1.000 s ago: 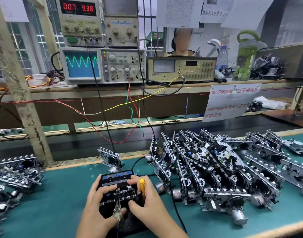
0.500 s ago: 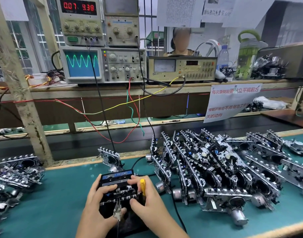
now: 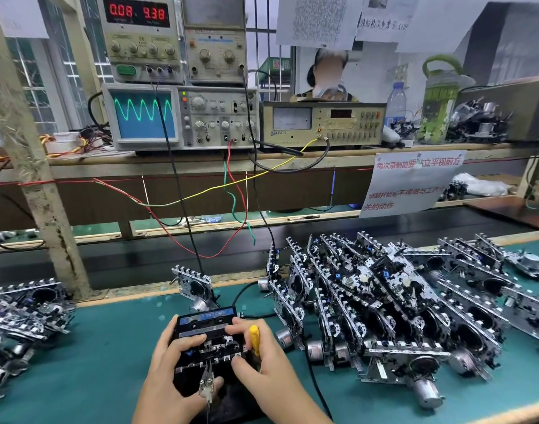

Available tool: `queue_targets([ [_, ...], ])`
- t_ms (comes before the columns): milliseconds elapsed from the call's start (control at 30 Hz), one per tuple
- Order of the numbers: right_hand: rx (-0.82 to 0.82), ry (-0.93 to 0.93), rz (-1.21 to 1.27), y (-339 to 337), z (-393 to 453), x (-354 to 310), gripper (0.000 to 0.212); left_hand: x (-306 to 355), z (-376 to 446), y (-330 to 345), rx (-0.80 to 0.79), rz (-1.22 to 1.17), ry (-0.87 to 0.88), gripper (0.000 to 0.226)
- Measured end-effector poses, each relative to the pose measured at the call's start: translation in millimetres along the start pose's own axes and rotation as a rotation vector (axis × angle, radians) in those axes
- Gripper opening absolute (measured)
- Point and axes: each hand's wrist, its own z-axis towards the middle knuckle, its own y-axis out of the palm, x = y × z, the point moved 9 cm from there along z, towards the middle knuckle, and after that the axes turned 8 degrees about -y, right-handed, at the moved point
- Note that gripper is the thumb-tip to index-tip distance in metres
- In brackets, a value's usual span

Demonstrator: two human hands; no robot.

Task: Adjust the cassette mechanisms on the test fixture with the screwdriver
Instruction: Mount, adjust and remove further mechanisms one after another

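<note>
- Low centre of the frame: the test fixture (image 3: 205, 347), a black block on the green bench (image 3: 109, 356), with a cassette mechanism (image 3: 211, 351) seated on top and a tape cassette (image 3: 205, 321) at its far end.
- The left hand (image 3: 167, 374) grips the fixture's left side, fingers (image 3: 185, 342) curled over the top edge, thumb by a metal clip (image 3: 207, 385) at the near edge.
- The right hand (image 3: 262, 371) is closed round the yellow-handled screwdriver (image 3: 254, 338), handle upright between thumb and fingers; the tip is hidden among the metal parts.
- Right half of the bench: a big heap of cassette mechanisms (image 3: 384, 307), many standing on edge, touching one another.
- Left edge: a smaller pile of mechanisms (image 3: 26, 310).
- Upper right, on the shelf (image 3: 170, 162): a green-lidded jug (image 3: 439, 102) and a clear plastic bottle (image 3: 395, 102); I cannot tell what either holds.
- Upper left: the oscilloscope (image 3: 146, 116) shows a green wave.
</note>
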Motion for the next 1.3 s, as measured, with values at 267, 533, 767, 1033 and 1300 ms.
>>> queue_targets([
  [267, 0.091, -0.143, -0.059, -21, -3, -30, 0.018, 6, 5, -13, -0.103, 0.127, 0.029, 0.076],
  [533, 0.311, -0.061, -0.037, -68, -28, -32, 0.008, 47, 31, -20, -0.254, 0.51, 0.079, 0.029],
  [767, 0.447, -0.041, 0.038, -89, -32, -34, 0.012, 47, 55, 32, -0.536, 0.949, 0.09, 0.11],
  [1033, 0.634, -0.171, 0.15, -96, -38, -64, 0.005, 71, 52, -5, -0.251, 0.271, 0.059, 0.094],
  [1300, 0.521, -0.224, 0.244, -60, -21, -75, 0.007, 36, 5, -24, -0.285, -0.915, -0.327, 0.055],
])
